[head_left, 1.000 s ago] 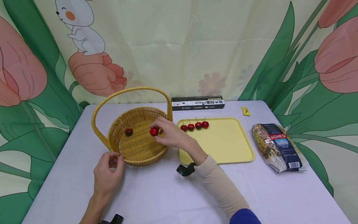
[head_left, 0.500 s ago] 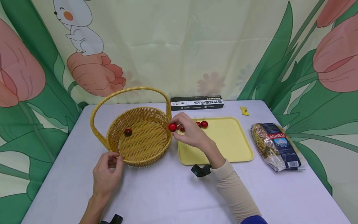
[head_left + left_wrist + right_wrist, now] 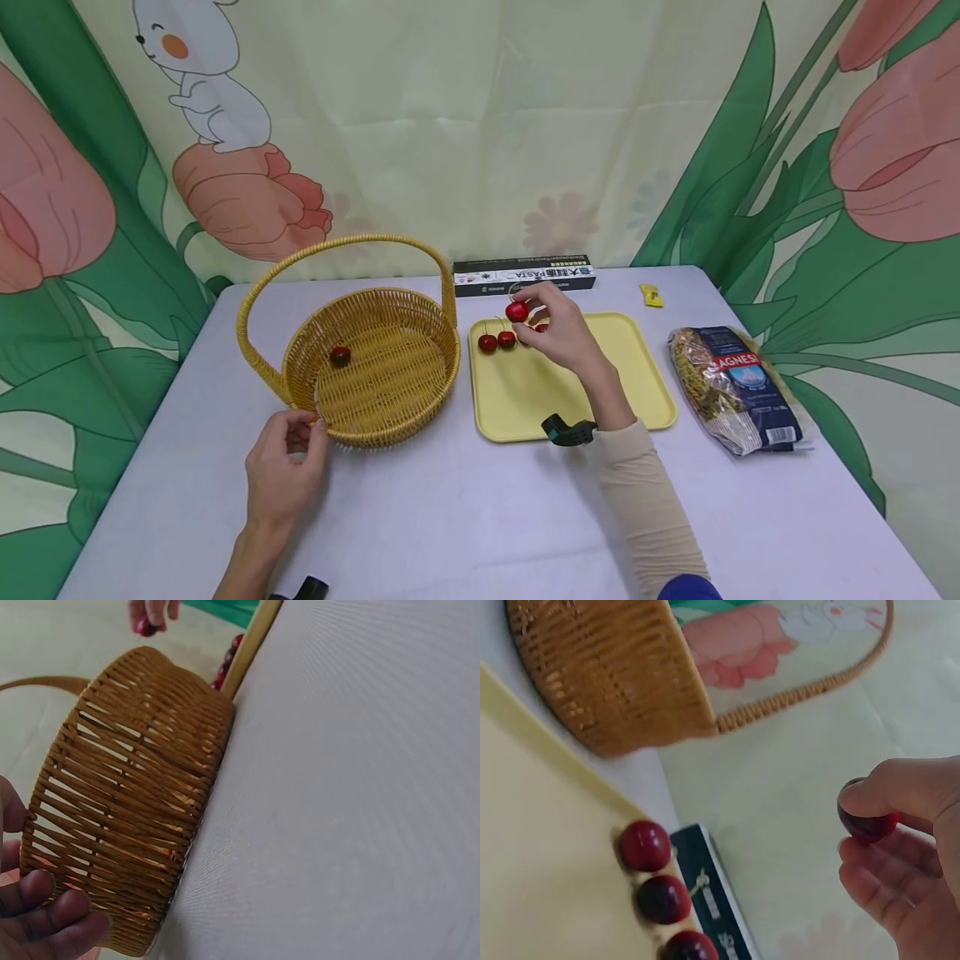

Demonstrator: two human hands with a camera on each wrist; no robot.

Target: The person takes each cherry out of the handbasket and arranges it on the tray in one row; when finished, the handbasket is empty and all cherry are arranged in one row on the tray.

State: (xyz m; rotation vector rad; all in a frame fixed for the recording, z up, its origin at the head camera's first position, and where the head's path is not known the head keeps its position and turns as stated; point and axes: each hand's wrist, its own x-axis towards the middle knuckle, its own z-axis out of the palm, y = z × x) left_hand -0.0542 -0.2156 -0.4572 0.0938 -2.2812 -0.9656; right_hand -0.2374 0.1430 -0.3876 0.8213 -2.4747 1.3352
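My right hand (image 3: 558,329) pinches a red cherry (image 3: 517,312) between thumb and fingers, raised over the back left part of the yellow tray (image 3: 570,400). Below it, several cherries (image 3: 487,343) with stems stand in a row along the tray's back edge, some of them behind the hand. My left hand (image 3: 287,467) holds the near left rim of the wicker basket (image 3: 382,429), its fingers on the woven wall in the left wrist view. Inside that basket lies one dark red cherry (image 3: 340,357). In the right wrist view, my thumb covers part of the held cherry (image 3: 870,826).
Behind the tray lies a black pasta box (image 3: 525,276). A bag of pasta (image 3: 738,390) is at the table's right, with a small yellow packet (image 3: 651,295) farther back. The basket's tall handle (image 3: 341,242) arches over it. A printed curtain (image 3: 420,125) hangs behind.
The right hand has carried its cherry out of the basket, rightward and up to above the tray. The left hand stays on the basket rim, and the other cherry stays inside.
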